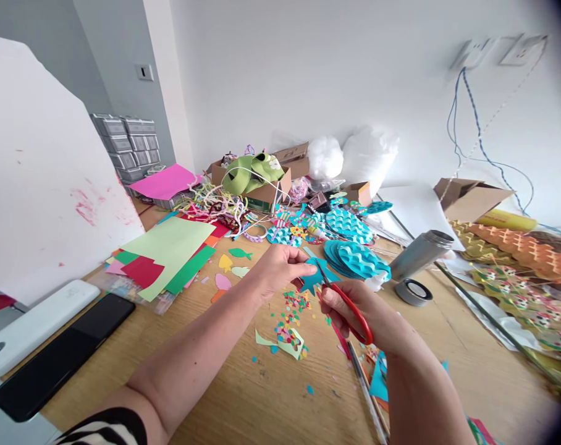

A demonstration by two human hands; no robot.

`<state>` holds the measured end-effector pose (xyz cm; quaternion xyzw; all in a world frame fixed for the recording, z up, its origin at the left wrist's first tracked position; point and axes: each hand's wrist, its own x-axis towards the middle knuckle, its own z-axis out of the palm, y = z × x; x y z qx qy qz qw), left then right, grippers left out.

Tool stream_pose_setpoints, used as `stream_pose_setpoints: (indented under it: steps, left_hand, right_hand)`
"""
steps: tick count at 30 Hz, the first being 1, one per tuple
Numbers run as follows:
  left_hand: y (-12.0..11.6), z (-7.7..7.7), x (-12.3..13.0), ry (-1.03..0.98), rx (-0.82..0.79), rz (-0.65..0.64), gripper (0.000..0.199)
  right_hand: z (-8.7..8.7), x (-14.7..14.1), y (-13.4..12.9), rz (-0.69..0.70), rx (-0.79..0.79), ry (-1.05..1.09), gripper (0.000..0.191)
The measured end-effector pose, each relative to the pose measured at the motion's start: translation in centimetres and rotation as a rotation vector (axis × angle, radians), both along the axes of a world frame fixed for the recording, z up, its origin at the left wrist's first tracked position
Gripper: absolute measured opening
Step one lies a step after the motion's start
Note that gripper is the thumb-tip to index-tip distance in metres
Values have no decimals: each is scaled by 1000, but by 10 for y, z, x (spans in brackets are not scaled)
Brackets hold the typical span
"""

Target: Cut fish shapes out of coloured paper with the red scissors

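Note:
My left hand [285,266] pinches the edge of a piece of blue paper [312,279] with a jagged, pointed outline, held above the table. In my right hand [354,306] is a pair of scissors [361,321] with red handles; their blades meet the right side of the blue paper. Below lies a scatter of small coloured paper dots [292,318] and a pale green paper scrap [290,346]. Fish-shaped cut-outs lie to the left of my left hand, among them a green fish [240,253] and a pink one [222,282].
Coloured paper sheets [173,247] lie at left, near a black phone [65,352] and a white device [39,321]. Turquoise wavy paper discs [357,259], a metal flask [422,253] and its lid [414,292] stand right. Boxes and craft supplies crowd the back; pens [366,383] lie in front.

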<state>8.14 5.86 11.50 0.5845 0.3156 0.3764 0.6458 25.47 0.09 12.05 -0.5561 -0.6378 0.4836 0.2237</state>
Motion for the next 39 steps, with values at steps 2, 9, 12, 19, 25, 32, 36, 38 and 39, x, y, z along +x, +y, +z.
stream_pose_setpoints:
  steps: [2,9,12,19,25,32,36,38,39]
  left_hand:
    - [0,0,-1,2,-2,-7,23]
    - [-1,1,-1,5,-12,-14,23]
    - [-1,1,0,14,-12,11,23]
    - [-2,2,1,30,0,82,23]
    - [-3,4,1,61,4,91,21]
    - [-4,6,0,56,15,42,20]
    - [-4,6,-1,52,2,44,19]
    - [-5,6,-1,51,-5,51,18]
    - [-5,6,-1,51,-9,54,18]
  right_hand:
    - [2,-1,-1,-8,-5,-4,53]
    - [1,0,-1,-22,-13,6,52]
    - [1,0,-2,-37,-16,13,53]
    - [3,-1,-2,-27,-1,8,54]
    - [4,-2,-1,-26,-23,-11,54]
    - [6,-2,-2,-15,-17,-10,49]
    - [3,-1,-1,-7,-7,11,48]
    - [3,-1,-1,-16,-16,18,48]
    - [3,-1,-1,-25,-24,18,49]
